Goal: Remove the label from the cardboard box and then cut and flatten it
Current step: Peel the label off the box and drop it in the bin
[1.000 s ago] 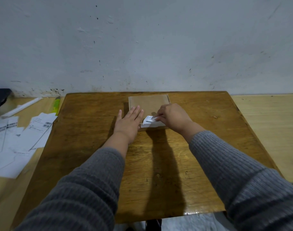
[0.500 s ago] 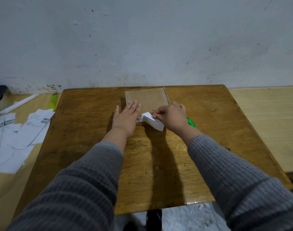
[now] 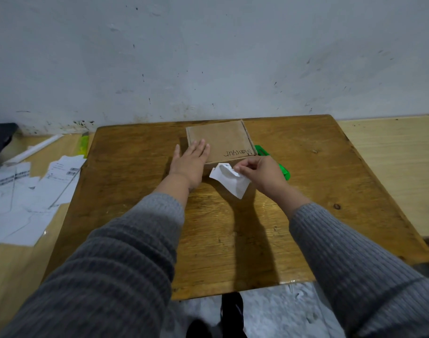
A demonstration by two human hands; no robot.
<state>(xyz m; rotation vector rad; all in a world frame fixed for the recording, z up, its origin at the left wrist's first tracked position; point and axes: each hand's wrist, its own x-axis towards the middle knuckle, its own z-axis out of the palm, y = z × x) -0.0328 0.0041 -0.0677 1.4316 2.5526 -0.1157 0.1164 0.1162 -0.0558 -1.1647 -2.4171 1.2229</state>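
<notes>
**Label off the box, held in my right hand**

While my left hand (image 3: 190, 164) lies flat with straight fingers on the near left corner of the cardboard box (image 3: 219, 141), my right hand (image 3: 262, 175) pinches the white label (image 3: 230, 180) between thumb and fingertips, just in front of the box and above the tabletop (image 3: 306, 191). The label is crumpled at its top and hangs clear of the cardboard. The box sits closed and flat near the far edge of the tabletop, close to the wall (image 3: 208, 57).

A green tool (image 3: 283, 168) lies right of the box, partly hidden behind my right hand; I cannot tell what kind it is. Left of the tabletop, on a paler surface, a heap of white sheets (image 3: 32, 191) with barcodes lies spread out, with a white tube (image 3: 37, 147) and a yellow-green item (image 3: 83, 145) beyond it.

Handwriting in black marker on the box top reads, upside down from where I look, roughly "Mansyur". The print on the sheets is too small to read.
</notes>
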